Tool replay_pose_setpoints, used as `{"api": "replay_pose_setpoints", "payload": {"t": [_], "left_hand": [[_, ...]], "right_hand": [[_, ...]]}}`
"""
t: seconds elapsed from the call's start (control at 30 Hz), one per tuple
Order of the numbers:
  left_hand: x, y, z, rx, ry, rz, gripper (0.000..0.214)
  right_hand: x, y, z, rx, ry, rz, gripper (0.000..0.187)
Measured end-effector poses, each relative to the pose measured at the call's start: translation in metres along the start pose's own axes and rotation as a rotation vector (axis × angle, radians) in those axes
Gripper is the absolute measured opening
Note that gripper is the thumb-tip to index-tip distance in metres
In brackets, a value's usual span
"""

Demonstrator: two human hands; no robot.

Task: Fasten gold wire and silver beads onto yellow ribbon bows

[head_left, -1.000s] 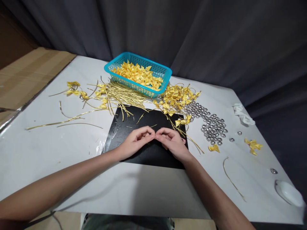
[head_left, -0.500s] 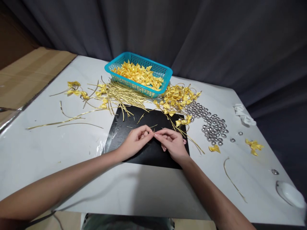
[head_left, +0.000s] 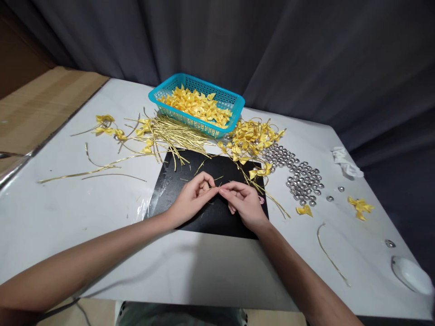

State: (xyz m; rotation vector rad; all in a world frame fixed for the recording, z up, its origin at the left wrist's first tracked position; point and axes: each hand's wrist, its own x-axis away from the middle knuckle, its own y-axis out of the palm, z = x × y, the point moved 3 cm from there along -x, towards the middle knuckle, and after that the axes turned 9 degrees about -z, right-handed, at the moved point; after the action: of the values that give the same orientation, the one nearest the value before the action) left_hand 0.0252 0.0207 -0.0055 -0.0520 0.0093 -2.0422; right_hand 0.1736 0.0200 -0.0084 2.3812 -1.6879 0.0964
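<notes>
Over the black mat [head_left: 210,222], my left hand [head_left: 193,197] and my right hand [head_left: 244,203] meet fingertip to fingertip. Both pinch a short bit of thin gold cord [head_left: 220,184], of which only a tip shows; the fingers hide the rest. Beyond them lies a heap of cut gold cords [head_left: 180,133], in front of a blue basket [head_left: 197,76] of yellow ribbon bows [head_left: 195,106]. To its right is a pile of yellow bows on cords [head_left: 249,140], and next to that a spread of small silver bells or beads [head_left: 304,181].
Loose gold cords [head_left: 78,175] lie on the white table [head_left: 68,217] at left. A white device like a mouse [head_left: 411,274] sits at the right edge, with crumpled white tissue [head_left: 346,163] farther back. Cardboard [head_left: 44,108] borders the left; a dark curtain [head_left: 272,54] hangs behind.
My left index finger has lifted and curled slightly, while the thumb stays against the right fingertips. The right hand has hardly moved; the things on the table are unchanged.
</notes>
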Motion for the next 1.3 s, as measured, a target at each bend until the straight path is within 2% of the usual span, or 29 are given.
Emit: {"api": "replay_pose_setpoints", "payload": {"t": [0.3,0.53,0.87,1.17,1.3], "left_hand": [[-0.0003,0.0003,0.0077,-0.059,-0.006,-0.005,0.017],[-0.0015,0.0002,0.0021,-0.031,-0.042,0.033,0.018],[-0.0007,0.0026,0.0011,-0.055,-0.067,-0.037,0.021],[-0.0004,0.0034,-0.0001,-0.040,-0.071,-0.093,0.023],[-0.0003,0.0035,0.0002,-0.024,-0.081,-0.082,0.022]], "right_hand": [[0.0000,0.0008,-0.0027,-0.004,-0.017,-0.008,0.019],[0.0000,0.0018,-0.0025,0.012,-0.010,0.024,0.021],[0.0000,0.0030,-0.0055,0.100,-0.018,0.076,0.025],[0.0010,0.0048,-0.0051,0.137,-0.027,0.043,0.026],[0.0023,0.0043,-0.0066,0.132,-0.052,0.041,0.026]]}}
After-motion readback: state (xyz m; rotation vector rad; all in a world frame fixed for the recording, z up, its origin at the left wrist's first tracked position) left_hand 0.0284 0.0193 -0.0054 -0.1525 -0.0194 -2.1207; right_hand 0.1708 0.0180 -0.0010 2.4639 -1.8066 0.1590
